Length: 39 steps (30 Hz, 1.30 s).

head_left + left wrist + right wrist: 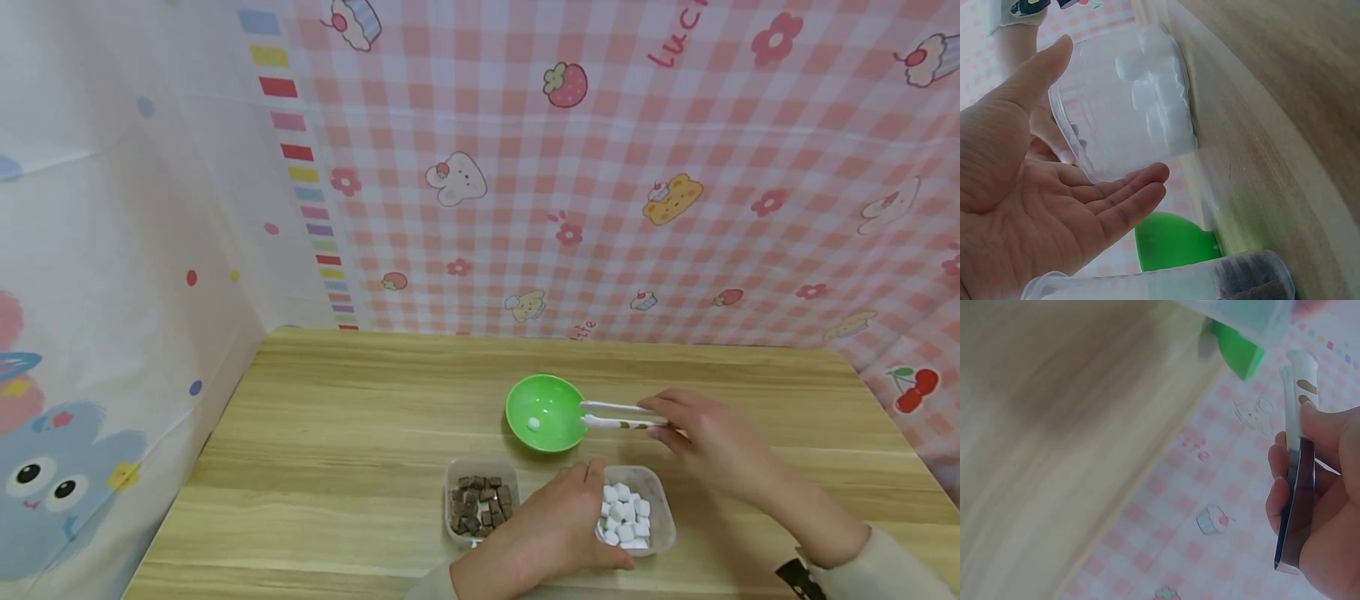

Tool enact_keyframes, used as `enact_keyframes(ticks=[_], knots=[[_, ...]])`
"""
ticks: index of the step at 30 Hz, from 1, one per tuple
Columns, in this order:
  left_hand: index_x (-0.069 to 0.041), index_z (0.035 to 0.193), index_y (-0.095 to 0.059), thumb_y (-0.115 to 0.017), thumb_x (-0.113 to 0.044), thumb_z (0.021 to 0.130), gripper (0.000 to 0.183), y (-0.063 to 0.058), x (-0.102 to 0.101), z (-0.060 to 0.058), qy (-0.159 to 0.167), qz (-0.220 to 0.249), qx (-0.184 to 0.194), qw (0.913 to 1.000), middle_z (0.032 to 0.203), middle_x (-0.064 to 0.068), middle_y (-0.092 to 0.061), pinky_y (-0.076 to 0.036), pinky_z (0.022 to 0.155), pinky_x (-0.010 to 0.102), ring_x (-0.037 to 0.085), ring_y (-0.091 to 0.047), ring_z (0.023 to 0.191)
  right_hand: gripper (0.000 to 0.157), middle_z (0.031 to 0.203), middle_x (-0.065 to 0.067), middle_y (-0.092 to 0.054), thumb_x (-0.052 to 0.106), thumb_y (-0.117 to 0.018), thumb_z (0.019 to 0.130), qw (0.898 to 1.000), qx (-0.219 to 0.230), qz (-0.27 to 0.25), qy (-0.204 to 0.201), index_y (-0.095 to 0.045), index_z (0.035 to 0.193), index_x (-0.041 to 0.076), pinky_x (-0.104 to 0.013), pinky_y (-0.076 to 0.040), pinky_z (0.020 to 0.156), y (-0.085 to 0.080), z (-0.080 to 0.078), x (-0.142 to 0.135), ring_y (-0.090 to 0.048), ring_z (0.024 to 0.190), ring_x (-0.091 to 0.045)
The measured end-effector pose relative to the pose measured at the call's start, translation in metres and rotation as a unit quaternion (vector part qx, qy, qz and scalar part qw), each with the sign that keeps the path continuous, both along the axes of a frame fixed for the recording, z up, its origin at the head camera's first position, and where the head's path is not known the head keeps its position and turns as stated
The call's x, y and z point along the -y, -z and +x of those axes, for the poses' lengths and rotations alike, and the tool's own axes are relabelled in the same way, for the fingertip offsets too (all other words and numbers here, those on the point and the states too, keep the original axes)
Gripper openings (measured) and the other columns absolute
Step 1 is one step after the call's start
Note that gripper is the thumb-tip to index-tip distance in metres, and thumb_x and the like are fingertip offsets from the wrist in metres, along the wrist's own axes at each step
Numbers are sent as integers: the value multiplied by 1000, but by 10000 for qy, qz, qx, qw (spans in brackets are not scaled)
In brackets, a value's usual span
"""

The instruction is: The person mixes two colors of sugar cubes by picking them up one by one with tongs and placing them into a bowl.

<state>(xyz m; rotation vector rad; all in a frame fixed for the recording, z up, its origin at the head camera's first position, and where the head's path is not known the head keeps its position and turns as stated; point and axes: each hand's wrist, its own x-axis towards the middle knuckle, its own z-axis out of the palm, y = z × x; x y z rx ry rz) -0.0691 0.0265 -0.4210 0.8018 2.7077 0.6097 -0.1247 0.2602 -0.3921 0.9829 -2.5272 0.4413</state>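
My right hand [705,433] grips a pair of tongs [1297,481] with metal arms and white ends. Those white ends reach the right rim of a green bowl [546,387], spread apart, with nothing showing between them. Inside the bowl lies one small white piece [533,423]. My left hand [558,517] holds a clear plastic container [1094,94] from its left side, thumb at the near side and fingers at the far side. White cubes [624,512] fill its bottom; the hand hides part of them in the head view.
Left of my left hand stands a second clear container [448,500] of brown cubes [480,500], partly behind my forearm. All of it is on a wood-grain table [337,433]. A pink checked cloth [487,125] hangs behind the table's far edge.
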Motion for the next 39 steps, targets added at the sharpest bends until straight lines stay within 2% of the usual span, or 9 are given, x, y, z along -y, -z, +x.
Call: enact_keyframes(ticks=[6, 10, 13, 15, 18, 22, 27, 39], knots=[[-2, 155, -44, -88, -62, 76, 109, 0, 0, 0, -6, -14, -10, 10000, 146, 6, -56, -43, 114, 25, 15, -54, 134, 43, 106, -3, -74, 3, -88, 77, 9998, -129, -105, -71, -75, 119, 6, -31, -58, 61, -12, 6, -15, -68, 78, -8], [-2, 155, -44, -88, -61, 76, 108, 0, 0, 0, -24, 11, 28, 10000, 147, 6, -56, -42, 114, 25, 16, -54, 134, 33, 109, -1, -75, 30, -76, 98, 9996, -191, -176, -77, -75, 122, 8, -23, -54, 61, -17, 10, -24, -67, 78, -7], [-2, 155, -44, -88, -61, 76, 108, 0, 0, 0, -48, 27, 58, 10000, 146, 6, -57, -43, 114, 26, 15, -54, 134, 49, 108, 0, -75, 52, -56, 105, 9994, -289, -196, -62, -75, 121, 10, -21, -54, 62, -20, 14, -28, -68, 77, -7], [-2, 154, -45, -89, -60, 75, 107, 0, 0, 0, -68, 48, 54, 10000, 142, 5, -59, -45, 112, 25, 14, -56, 130, 56, 107, 0, -76, 58, -49, 106, 9992, -356, -179, -45, -75, 120, 11, -23, -55, 62, -23, 17, -30, -70, 77, -9], [-3, 149, -48, -90, -59, 74, 102, 0, 0, 0, -66, 110, 4, 9999, 133, 3, -62, -48, 108, 24, 12, -59, 122, 59, 107, 1, -76, 61, -46, 105, 9990, -413, -166, -46, -76, 120, 12, -23, -57, 64, -27, 22, -32, -71, 77, -10], [-4, 142, -50, -92, -58, 73, 96, 0, 1, 0, -40, 176, -48, 9998, 122, 1, -62, -50, 103, 23, 10, -60, 112, 56, 107, 2, -76, 60, -50, 105, 9991, -399, -136, -58, -76, 119, 12, -20, -55, 63, -34, 29, -36, -71, 77, -9], [-5, 137, -52, -92, -57, 73, 91, 1, 1, 0, -1, 201, -115, 9997, 116, -1, -61, -51, 100, 22, 8, -59, 107, 56, 104, 1, -75, 60, -49, 105, 9989, -434, -80, -175, -77, 115, 11, -19, -54, 63, -39, 38, -39, -69, 77, -8], [-4, 140, -50, -92, -57, 73, 95, 2, 1, 0, 11, 189, -124, 9997, 118, 0, -62, -51, 101, 22, 9, -59, 108, 62, 98, 7, -75, 61, -37, 106, 9954, -717, 586, -260, -80, 101, 16, -32, -58, 62, -44, 51, -35, -73, 80, -14]])
